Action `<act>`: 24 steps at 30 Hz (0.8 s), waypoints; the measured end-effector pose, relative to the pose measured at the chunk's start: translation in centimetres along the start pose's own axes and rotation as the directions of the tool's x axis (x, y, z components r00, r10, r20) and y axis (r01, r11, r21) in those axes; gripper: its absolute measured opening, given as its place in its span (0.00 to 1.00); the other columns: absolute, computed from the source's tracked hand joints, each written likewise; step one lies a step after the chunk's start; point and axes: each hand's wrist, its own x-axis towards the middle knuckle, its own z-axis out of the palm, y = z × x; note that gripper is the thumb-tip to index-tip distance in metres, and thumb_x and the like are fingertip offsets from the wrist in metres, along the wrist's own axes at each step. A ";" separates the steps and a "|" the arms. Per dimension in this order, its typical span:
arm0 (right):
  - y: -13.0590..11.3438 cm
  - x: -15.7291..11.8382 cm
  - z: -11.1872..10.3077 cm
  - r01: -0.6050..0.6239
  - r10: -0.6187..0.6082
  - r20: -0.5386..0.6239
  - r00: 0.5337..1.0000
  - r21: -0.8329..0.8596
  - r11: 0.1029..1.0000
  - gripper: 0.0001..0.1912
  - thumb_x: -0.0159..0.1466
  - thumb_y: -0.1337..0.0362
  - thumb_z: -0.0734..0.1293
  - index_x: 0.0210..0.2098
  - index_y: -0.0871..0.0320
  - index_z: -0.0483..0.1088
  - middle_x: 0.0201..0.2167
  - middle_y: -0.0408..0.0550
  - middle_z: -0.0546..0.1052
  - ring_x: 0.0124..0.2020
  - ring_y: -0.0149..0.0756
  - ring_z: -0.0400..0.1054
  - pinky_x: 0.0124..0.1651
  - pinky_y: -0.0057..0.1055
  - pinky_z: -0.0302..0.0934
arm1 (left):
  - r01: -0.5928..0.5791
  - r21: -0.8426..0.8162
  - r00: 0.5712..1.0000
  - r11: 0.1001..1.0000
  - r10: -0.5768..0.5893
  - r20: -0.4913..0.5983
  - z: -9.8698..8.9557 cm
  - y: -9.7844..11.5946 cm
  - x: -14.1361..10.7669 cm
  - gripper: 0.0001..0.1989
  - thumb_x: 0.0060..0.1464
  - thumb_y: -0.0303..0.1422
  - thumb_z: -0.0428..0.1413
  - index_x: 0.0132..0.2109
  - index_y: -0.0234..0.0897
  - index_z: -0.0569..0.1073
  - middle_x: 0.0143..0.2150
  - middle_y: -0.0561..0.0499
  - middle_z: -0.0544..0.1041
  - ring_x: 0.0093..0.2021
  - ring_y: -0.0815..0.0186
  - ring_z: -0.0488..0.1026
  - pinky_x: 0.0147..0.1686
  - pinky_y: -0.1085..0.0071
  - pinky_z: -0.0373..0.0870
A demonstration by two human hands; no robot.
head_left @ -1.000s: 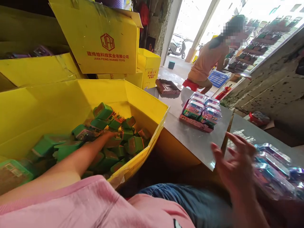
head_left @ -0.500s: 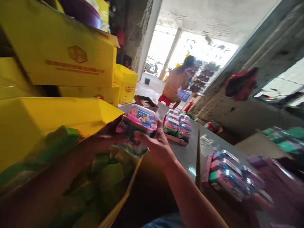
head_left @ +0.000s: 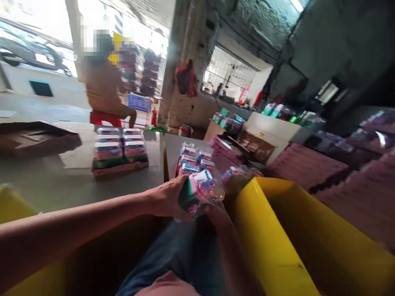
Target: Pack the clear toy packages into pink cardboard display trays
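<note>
Between my two hands is a small plastic box (head_left: 200,187) with a clear lid, a pink band and a dark green side, held tilted above my lap. My left hand (head_left: 168,197) wraps round its green side from the left. On the other side my right hand (head_left: 218,211) grips the lower right edge, its fingers partly hidden and blurred. Just beyond the held box, similar boxes (head_left: 191,159) stand in rows on the grey table (head_left: 154,174). Farther left, a shallow carton (head_left: 121,167) holds more of these boxes.
A yellow carton (head_left: 262,230) stands open close to my right arm. An open brown carton (head_left: 40,137) lies at the table's left. Pink stacks (head_left: 311,164) rise on the right. Beyond the table a person (head_left: 103,88) sits on a red stool (head_left: 106,119).
The view has swung right, away from the yellow carton of green pieces. Both hands have carried the plastic box along, and it is now tilted, near the second group of boxes.
</note>
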 end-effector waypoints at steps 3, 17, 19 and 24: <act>-0.3 -3.1 -3.4 -0.090 0.093 -0.075 0.993 0.040 0.995 0.37 0.44 0.49 0.81 0.50 0.51 0.70 0.47 0.47 0.78 0.49 0.47 0.73 0.54 0.42 0.67 | -0.095 -0.057 0.994 0.994 0.098 0.044 5.1 -1.3 3.6 0.56 0.33 0.52 0.70 0.67 0.34 0.61 0.62 0.37 0.69 0.60 0.43 0.68 0.60 0.52 0.66; 3.0 -8.5 -9.2 -0.153 0.093 -0.171 0.981 -0.386 0.910 0.45 0.53 0.52 0.80 0.63 0.52 0.57 0.59 0.52 0.67 0.59 0.45 0.66 0.64 0.41 0.61 | -0.021 -0.547 0.981 0.837 0.124 0.151 18.6 -6.9 5.9 0.43 0.43 0.44 0.70 0.62 0.34 0.63 0.60 0.39 0.71 0.57 0.52 0.70 0.59 0.57 0.66; 3.5 -8.4 -9.5 -0.175 0.119 -0.164 0.979 -0.391 0.904 0.46 0.53 0.53 0.80 0.64 0.50 0.57 0.60 0.52 0.66 0.59 0.45 0.65 0.64 0.42 0.61 | -0.010 -0.544 0.982 0.839 0.112 0.155 18.8 -7.4 5.8 0.43 0.43 0.44 0.70 0.62 0.35 0.63 0.60 0.40 0.71 0.57 0.52 0.70 0.58 0.57 0.66; 3.8 -7.5 -9.6 -0.201 0.134 -0.179 0.975 -0.445 0.873 0.49 0.52 0.57 0.80 0.66 0.49 0.54 0.62 0.52 0.63 0.62 0.46 0.62 0.64 0.40 0.61 | -0.017 -0.538 0.991 0.843 0.085 0.103 18.2 -7.7 6.2 0.45 0.43 0.43 0.71 0.64 0.35 0.62 0.60 0.39 0.71 0.57 0.52 0.70 0.58 0.57 0.66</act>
